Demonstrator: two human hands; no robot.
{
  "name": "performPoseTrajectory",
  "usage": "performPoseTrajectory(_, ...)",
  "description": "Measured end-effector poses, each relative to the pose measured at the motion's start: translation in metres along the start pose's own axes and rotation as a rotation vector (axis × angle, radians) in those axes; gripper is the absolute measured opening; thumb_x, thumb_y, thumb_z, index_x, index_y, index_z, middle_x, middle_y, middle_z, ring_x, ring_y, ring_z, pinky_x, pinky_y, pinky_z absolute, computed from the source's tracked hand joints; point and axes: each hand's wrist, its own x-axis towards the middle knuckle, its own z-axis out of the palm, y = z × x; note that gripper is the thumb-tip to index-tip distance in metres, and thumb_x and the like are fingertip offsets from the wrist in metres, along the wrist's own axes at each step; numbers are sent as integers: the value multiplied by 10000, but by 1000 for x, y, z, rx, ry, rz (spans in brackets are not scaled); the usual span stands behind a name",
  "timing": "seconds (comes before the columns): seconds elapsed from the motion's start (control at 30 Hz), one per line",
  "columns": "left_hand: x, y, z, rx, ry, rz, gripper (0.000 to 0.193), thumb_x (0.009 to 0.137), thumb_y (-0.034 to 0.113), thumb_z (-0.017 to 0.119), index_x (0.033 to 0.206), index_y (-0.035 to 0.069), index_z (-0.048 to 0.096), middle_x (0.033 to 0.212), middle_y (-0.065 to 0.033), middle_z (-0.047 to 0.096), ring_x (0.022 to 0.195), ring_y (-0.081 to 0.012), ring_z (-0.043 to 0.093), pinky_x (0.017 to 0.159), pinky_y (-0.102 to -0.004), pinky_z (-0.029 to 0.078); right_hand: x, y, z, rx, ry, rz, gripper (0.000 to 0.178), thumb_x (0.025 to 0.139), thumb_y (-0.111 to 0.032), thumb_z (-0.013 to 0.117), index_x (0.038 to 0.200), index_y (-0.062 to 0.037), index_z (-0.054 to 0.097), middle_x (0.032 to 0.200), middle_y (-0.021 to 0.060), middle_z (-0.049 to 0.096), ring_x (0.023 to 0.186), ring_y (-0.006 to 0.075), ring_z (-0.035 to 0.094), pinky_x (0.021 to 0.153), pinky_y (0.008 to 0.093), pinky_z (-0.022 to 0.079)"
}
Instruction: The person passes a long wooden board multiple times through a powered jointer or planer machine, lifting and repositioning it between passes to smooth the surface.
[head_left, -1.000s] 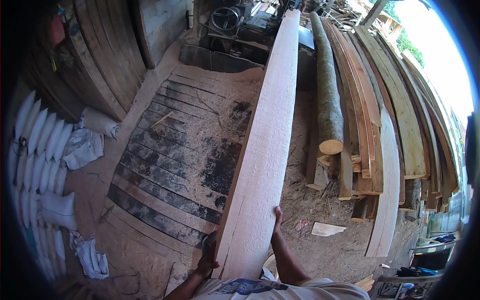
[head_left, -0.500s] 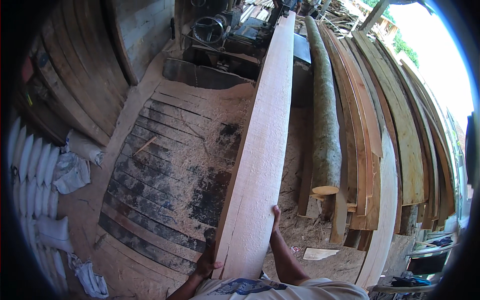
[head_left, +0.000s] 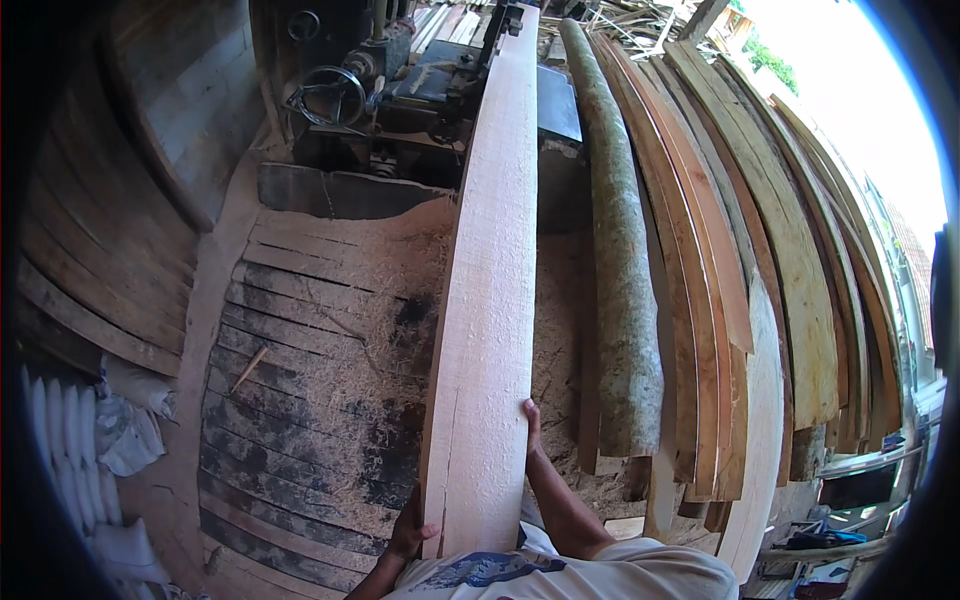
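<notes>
A long, thick, pale sawn timber beam (head_left: 490, 270) runs from my waist away to a dark sawing machine (head_left: 430, 85) at the far end. Its top face is rough with sawdust, and a crack shows near the close end. My left hand (head_left: 410, 527) grips the beam's left side close to my body, thumb over the top edge, other fingers hidden below. Farther along, my right hand (head_left: 533, 425) is against the right side, thumb at the edge and its other fingers hidden under the wood.
A bark-covered log (head_left: 625, 330) and several stacked planks (head_left: 740, 250) lie to the right. Sawdust covers the slatted wooden floor (head_left: 300, 400) on the left. White sacks (head_left: 70, 430) stand at the far left. A handwheel (head_left: 330, 97) sits on the machine.
The view has shifted, with the beam now pointing more straight ahead and the machine appearing nearer. Both hands keep their places on the beam.
</notes>
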Motion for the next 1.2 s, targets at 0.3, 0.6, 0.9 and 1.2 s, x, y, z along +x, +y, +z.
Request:
performPoseTrajectory(0.3,147,56,-2,-26,29,5,1016,647,339,708,1446,-15,190,1443,-165,319,1344,-266,294,1098,-377,225,127,-93,40,-22,-33,-6,990,690,-681,562,1379,-8,332,1300,224,446,1110,347,466,939,450,383)
performPoseTrajectory(0.6,294,127,8,-42,35,-9,1031,627,341,729,1461,44,202,1447,-147,319,1347,-269,283,1098,-394,222,238,-196,85,28,-3,32,953,712,-653,570,1386,-24,330,1310,214,446,1141,344,458,967,447,367)
performPoseTrajectory(0.9,433,175,-6,147,-10,15,1012,624,410,709,1446,43,248,1446,-148,308,1341,-262,278,1098,-381,209,363,-275,114,67,-70,-25,927,723,-653,545,1384,-39,332,1303,212,440,1131,348,459,943,463,379)
performPoseTrajectory(1.2,572,228,-7,96,-71,-10,1015,664,396,711,1444,-7,201,1423,-183,345,1328,-277,312,1102,-367,215,470,-365,152,93,-107,-124,920,744,-646,536,1393,-30,322,1314,210,439,1144,349,452,960,459,367)
